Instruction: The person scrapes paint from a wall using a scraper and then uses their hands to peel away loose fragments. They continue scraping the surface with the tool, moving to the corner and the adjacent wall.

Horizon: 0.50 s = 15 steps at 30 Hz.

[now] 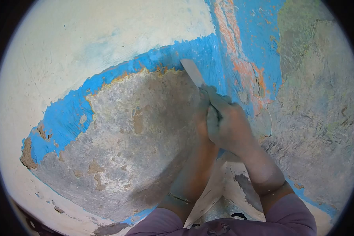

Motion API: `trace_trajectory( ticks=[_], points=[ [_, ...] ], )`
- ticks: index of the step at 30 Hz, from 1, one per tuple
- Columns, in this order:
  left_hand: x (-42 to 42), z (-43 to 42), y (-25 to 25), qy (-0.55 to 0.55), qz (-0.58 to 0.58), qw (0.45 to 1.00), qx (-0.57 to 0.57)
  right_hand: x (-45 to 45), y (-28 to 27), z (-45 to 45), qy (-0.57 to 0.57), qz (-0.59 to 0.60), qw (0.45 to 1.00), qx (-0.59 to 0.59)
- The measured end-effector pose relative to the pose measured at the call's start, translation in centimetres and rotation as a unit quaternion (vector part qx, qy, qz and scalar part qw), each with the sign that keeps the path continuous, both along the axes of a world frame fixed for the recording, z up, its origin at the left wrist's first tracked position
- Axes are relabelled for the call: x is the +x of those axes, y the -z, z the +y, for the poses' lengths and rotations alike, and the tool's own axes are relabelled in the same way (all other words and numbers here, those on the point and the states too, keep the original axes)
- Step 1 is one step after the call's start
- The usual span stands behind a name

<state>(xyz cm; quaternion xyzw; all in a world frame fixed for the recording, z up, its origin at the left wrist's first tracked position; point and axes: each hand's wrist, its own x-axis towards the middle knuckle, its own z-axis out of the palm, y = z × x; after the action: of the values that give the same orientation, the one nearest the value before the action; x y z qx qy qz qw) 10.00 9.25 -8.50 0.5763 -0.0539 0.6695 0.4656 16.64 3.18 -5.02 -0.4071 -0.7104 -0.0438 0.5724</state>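
A flat scraper [191,72] points up and left, its blade edge against the blue paint band [165,55] on the wall. Both hands are closed together around its handle, which the fingers mostly hide. My left hand [202,108] lies at the left and partly behind my right hand [229,122]. Below and left of the blade, a bare grey patch [122,106] with a ragged, yellowish edge borders the blue band.
Pale painted wall [106,31] lies above the blue band. Right of the hands, a corner carries blue paint with an orange streak [240,51], beside rough grey-green plaster [310,118]. Flaking pale paint shows between the forearms.
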Motion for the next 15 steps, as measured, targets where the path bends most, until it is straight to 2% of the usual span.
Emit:
trace_trajectory(
  ticks=[1, 2, 3, 4, 6, 7, 9, 10, 12, 15],
  points=[
    [0.2, -0.3, 0.4, -0.001, -0.002, 1.0, 0.001, 0.0, 0.5, -0.3, -0.001, -0.002, 1.0, 0.001],
    [0.8, -0.7, 1.2, 0.201, -0.109, 0.973, -0.029, 0.2, 1.5, -0.7, -0.014, -0.009, 1.0, 0.023],
    [1.0, -0.8, 1.5, 0.393, -0.207, 0.894, -0.056, 0.2, 2.0, -0.7, -0.025, -0.016, 0.999, 0.046],
    [1.0, 0.1, 1.4, 0.396, -0.207, 0.893, -0.053, 0.0, 1.9, -0.2, -0.023, -0.018, 0.998, 0.048],
    [0.7, 1.9, 0.5, 0.375, -0.138, 0.916, 0.032, -0.2, 1.0, 1.0, -0.02, -0.005, 0.999, 0.031],
    [0.5, 1.5, 0.4, 0.375, -0.143, 0.915, 0.029, -0.1, 0.6, 0.6, -0.019, -0.008, 0.999, 0.025],
    [0.1, -0.1, -0.5, 0.285, -0.065, 0.956, -0.004, -0.1, -0.3, -0.6, -0.033, 0.011, 0.999, -0.021],
    [0.2, -1.5, -0.8, 0.285, -0.066, 0.956, -0.005, 0.1, 0.0, -0.9, -0.033, 0.01, 0.999, -0.022],
    [0.7, -3.9, -0.7, 0.146, -0.106, 0.972, -0.152, 0.3, 1.0, -1.5, -0.031, -0.023, 0.999, -0.022],
    [1.3, -3.1, -0.7, 0.145, -0.091, 0.98, -0.098, 0.8, -0.2, -2.3, -0.024, -0.011, 0.996, -0.082]
  ],
)
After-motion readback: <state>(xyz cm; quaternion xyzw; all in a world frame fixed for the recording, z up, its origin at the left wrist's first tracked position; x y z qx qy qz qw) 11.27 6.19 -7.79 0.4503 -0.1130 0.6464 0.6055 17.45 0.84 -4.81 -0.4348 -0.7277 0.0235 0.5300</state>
